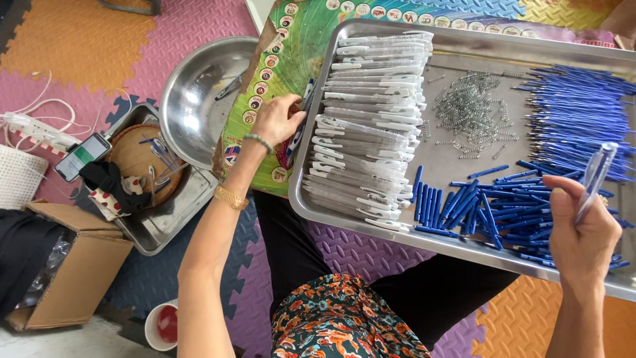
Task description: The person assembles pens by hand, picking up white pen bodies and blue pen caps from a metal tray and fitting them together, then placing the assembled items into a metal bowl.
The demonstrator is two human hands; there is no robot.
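Note:
A large steel tray (pixel 464 43) rests on my lap. It holds a stack of clear pen barrels with white clips (pixel 371 119), a heap of small metal springs (pixel 467 113), blue pen refills (pixel 576 119) and short blue pen tips (pixel 464 205). My right hand (pixel 583 238) holds one clear pen barrel (pixel 596 174) upright over the blue parts. My left hand (pixel 278 119) reaches off the tray's left edge, fingers bent on a dark blue pen (pixel 299 129) lying on a colourful board (pixel 291 59).
A round steel bowl (pixel 199 99) sits left of the board. Beside it a square steel tray (pixel 159 225) holds a wooden disc, dark cloth and pen parts. A phone (pixel 83 156), white cables, a cardboard box (pixel 73 278) and a small cup (pixel 162 325) lie on the foam mat floor.

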